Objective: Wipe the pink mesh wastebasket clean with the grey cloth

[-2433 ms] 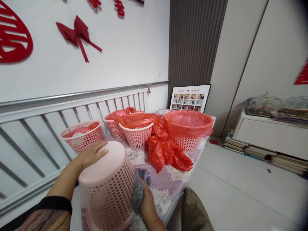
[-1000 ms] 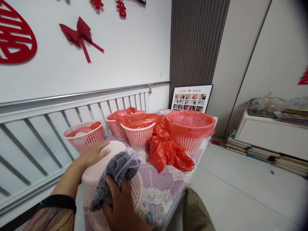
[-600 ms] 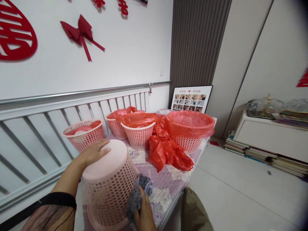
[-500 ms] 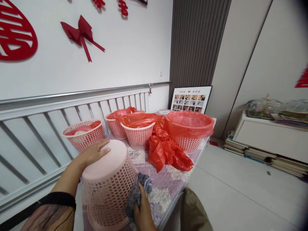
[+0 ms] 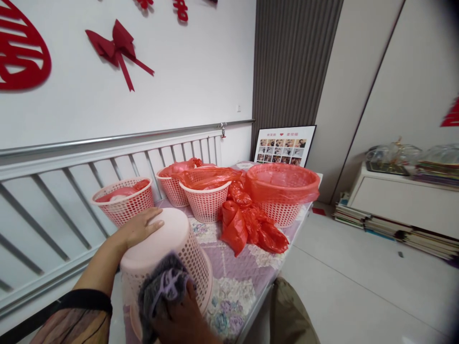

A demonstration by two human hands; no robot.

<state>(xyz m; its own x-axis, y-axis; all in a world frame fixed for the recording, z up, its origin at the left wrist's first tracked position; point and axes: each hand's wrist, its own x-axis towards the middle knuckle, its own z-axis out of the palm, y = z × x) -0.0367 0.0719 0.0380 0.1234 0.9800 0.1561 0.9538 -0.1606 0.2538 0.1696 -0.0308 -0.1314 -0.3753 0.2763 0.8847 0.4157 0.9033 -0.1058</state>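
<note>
A pale pink plastic basket (image 5: pixel 168 229) with a holed side stands upside down on the cloth-covered table (image 5: pixel 233 272). My left hand (image 5: pixel 138 229) lies on its upturned base, fingers stretched out. Against the near side of the basket, my right hand (image 5: pixel 182 313) presses a dark grey cleaning cloth (image 5: pixel 163 284) with lilac trim; the hand is somewhat blurred. Behind stand more pink baskets: one at the left (image 5: pixel 125 203), one in the middle (image 5: pixel 206 203) with a red bag over it, and a larger one (image 5: pixel 281 212) lined with red plastic.
Crumpled red plastic bags (image 5: pixel 247 229) lie on the table among the baskets. A white radiator (image 5: pixel 71 205) runs along the wall at the left. A framed photo board (image 5: pixel 283 145) leans at the back. Stacked books (image 5: pixel 387 234) sit by a white cabinet (image 5: pixel 401 200) at the right.
My right hand has moved the cloth from the basket's right side leftward across to its near side. My left hand stays on the base.
</note>
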